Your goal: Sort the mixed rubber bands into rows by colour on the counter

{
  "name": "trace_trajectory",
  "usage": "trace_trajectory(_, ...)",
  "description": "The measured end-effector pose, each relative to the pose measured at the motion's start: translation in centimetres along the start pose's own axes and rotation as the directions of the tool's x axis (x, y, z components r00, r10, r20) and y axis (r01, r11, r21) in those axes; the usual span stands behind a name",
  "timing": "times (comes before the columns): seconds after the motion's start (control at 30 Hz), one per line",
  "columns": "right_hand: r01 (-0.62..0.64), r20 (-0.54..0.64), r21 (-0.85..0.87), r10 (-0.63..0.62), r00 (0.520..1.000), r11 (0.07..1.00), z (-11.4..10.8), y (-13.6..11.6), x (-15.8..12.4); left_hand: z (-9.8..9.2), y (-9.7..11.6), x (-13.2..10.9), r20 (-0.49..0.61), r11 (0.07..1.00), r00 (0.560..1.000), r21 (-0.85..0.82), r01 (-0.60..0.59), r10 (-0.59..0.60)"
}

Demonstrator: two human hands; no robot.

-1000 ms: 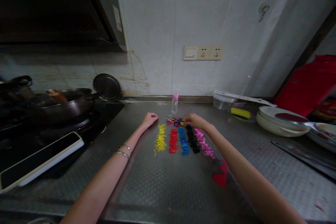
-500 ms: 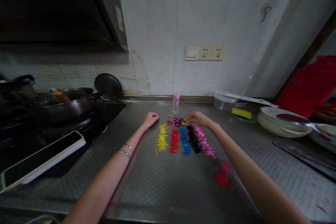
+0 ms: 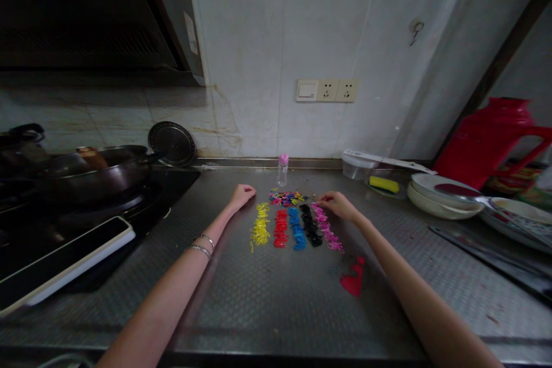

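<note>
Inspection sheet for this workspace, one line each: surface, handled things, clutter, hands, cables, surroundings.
Surface: textured grey counter, red patch at right.
Handled things: mixed pile of small loops; nearer, yellow row, red row, blue row, black row, pink row.
Clutter: pink-capped bottle behind the pile; yellow sponge, stacked dishes at right.
Hands: left hand beside the yellow row, fingers curled; right hand at the pink row's far end, grasp unclear.
Cables: nothing seen for certain.
Surroundings: pan at left; wall sockets; red jug at right.
</note>
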State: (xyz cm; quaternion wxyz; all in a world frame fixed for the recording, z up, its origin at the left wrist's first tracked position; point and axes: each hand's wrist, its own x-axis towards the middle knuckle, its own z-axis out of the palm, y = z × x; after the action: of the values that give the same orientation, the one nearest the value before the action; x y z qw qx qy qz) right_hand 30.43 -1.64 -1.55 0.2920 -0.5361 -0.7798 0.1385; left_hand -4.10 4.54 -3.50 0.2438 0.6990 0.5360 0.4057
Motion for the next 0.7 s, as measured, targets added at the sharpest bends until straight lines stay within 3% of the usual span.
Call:
trace_trajectory(0.5,-0.019,-0.023,0.011,0.019,1.0,1.0,0.5,1.2,-0.8,0.3,-0.4,0.2,-0.017,0.999,1.0,0.035,0.005,-0.005)
trace_trajectory(0.7,-0.03,-0.033,0.022,0.031,0.999,0.999,0.4,0.9,-1.1,0.1,0.5,-0.3,-0.009,0.999,1.0,0.023,0.028,-0.028)
